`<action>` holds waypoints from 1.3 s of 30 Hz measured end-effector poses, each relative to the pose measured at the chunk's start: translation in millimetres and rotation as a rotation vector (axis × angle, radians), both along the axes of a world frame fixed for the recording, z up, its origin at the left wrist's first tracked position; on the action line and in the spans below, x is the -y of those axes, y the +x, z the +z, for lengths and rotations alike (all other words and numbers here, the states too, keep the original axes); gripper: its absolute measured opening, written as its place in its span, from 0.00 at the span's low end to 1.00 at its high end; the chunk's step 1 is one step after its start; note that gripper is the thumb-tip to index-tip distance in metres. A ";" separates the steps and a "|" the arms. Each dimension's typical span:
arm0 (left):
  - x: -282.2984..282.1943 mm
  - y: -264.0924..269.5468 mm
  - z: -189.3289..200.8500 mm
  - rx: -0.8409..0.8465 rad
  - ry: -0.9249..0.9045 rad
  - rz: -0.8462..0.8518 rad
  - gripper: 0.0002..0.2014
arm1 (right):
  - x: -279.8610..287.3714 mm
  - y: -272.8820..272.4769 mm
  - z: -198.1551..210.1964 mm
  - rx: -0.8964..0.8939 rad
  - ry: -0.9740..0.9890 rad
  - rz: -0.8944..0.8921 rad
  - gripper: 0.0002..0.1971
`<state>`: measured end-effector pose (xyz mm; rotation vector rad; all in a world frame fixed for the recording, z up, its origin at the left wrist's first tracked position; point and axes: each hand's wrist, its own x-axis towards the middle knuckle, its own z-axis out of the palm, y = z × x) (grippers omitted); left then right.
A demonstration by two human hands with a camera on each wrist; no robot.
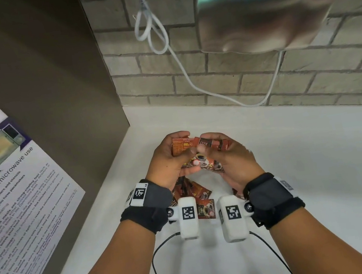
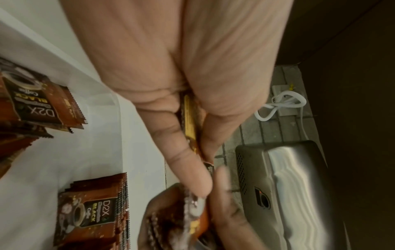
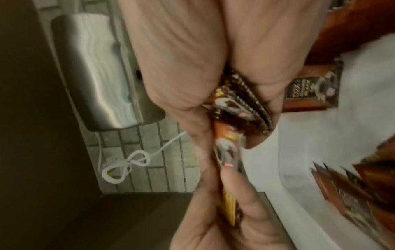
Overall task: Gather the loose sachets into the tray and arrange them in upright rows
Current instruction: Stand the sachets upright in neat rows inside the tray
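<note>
Far out to the left of both hands there's a microwave use notice (image 1: pixel 15 185) stuck on a brown cabinet side (image 1: pixel 50 86). The left hand (image 1: pixel 167 160) is raised above the white counter (image 1: pixel 293 143), fingers curled round a bunch of sachets (image 1: pixel 182 147), orange-brown backs facing up. The left wrist view shows the thumb (image 2: pixel 186 160) pressing one sachet edge (image 2: pixel 189 121) against the fingers.

Right up against it, the right hand (image 1: pixel 230 160) grips its own stack of sachets (image 1: pixel 214 144), a D2X label showing on the top one; the two bunches touch between the hands. The right wrist view shows several serrated edges (image 3: pixel 252 108) fanned out in that grip.

Below the hands, near the wrists, more loose sachets (image 1: pixel 193 191) lie in a heap on the counter, partly hidden by the wrist cameras. The left wrist view has them as a neat stack (image 2: pixel 91 208) and a messier pile (image 2: pixel 40 101).

Can't make out any tray.

Above and to the right of the hands, a steel hand dryer (image 1: pixel 272 1) hangs on the brick wall (image 1: pixel 213 78), its white cable (image 1: pixel 160 34) looped beside it.
</note>
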<state>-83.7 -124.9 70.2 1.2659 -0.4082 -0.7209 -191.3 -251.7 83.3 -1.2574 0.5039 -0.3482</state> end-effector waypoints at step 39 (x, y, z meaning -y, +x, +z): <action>-7.2 2.0 2.6 0.130 0.120 -0.059 0.26 | 13.7 -2.8 2.1 -0.032 -0.165 0.042 0.20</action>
